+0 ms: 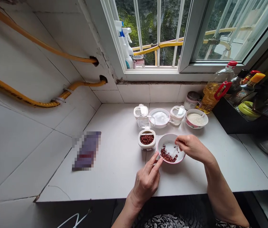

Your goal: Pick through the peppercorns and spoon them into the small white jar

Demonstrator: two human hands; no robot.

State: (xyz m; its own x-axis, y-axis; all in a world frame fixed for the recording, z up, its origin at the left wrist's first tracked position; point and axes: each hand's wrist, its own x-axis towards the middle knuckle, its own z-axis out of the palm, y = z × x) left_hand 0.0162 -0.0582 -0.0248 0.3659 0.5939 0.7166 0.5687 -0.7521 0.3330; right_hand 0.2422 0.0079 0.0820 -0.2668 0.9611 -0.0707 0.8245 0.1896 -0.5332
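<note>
A white bowl with a pink rim (167,135) stands on the counter in front of me, with dark red peppercorns (168,155) gathered along its near side. My left hand (147,180) rests at the bowl's near left edge, two fingers stretched out against the rim. Over the bowl's right side, my right hand (194,148) is closed in a pinch; anything between its fingertips is too small to make out. Just left of the bowl is a small jar (147,146) of peppercorns, its clear lid (146,122) flipped up.
Behind are two lidded jars (140,110) (178,114), a bowl of white grains (160,117) and a flowered bowl (197,119). An oil bottle (210,95) and a black rack (226,118) of bottles stand at right. A blurred purple item (87,152) lies left.
</note>
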